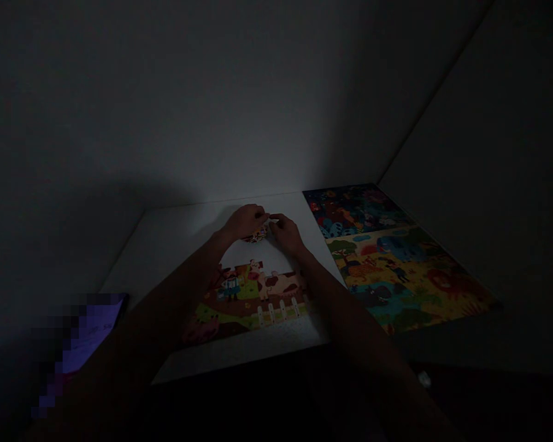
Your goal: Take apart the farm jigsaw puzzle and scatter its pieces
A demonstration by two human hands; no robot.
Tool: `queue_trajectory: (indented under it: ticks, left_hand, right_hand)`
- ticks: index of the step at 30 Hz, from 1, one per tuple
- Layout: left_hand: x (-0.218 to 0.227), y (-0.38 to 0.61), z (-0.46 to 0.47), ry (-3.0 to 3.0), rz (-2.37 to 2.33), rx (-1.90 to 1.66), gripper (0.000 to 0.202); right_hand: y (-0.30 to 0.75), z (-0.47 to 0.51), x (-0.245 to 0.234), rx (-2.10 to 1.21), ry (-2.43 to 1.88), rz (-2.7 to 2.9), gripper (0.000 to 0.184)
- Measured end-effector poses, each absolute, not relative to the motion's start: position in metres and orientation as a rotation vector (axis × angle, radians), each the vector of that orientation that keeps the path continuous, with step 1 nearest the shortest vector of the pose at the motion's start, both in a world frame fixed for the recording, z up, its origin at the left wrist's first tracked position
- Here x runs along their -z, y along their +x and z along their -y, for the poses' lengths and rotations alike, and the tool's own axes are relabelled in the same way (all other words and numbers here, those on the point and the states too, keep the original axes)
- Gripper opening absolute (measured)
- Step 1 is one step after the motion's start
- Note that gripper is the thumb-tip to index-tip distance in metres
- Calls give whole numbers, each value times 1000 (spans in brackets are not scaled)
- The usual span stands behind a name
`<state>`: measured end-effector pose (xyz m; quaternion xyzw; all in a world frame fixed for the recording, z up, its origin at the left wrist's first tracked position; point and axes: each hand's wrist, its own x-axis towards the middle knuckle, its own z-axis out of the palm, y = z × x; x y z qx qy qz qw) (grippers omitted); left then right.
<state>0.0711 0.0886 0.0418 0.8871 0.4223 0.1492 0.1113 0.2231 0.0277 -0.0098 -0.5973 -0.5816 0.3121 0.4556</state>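
Observation:
Past the top edge of a partly assembled farm jigsaw puzzle [239, 298], my two hands meet over a small pile of puzzle pieces [258, 235]. My left hand [247, 221] is closed, its fingertips bent together above the pile. From the right, my right hand [286, 234] reaches in with thumb and forefinger drawn close, almost touching the left fingertips. Whatever is between the fingers is too small and dark to name. The farm puzzle shows a farmer, a cow and a white fence; my forearms cover part of its sides.
On the right of the white table [166, 230] lie two assembled puzzles, a dark one [359, 209] at the back and a savanna one [400, 276] in front. A lit, partly blurred screen [94, 331] stands at the left edge. Walls close off the back and right.

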Motion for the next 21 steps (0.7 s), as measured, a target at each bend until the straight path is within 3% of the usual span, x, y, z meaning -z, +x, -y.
queue_trajectory:
  ticks: [7,12,21]
  left_hand:
    - [-39,66,-78,2547,-1207,-600,26]
    - [-35,32,-58,2462,-1315,-731,25]
    - [-20,-46,-5,2500,-1600,-558,28]
  right_hand:
    - [223,-25,9,-820,-1462,1407,34]
    - [223,-24,9,-819,-1452,1408,24]
    - [219,4,-21,-788,-1265,1786,20]
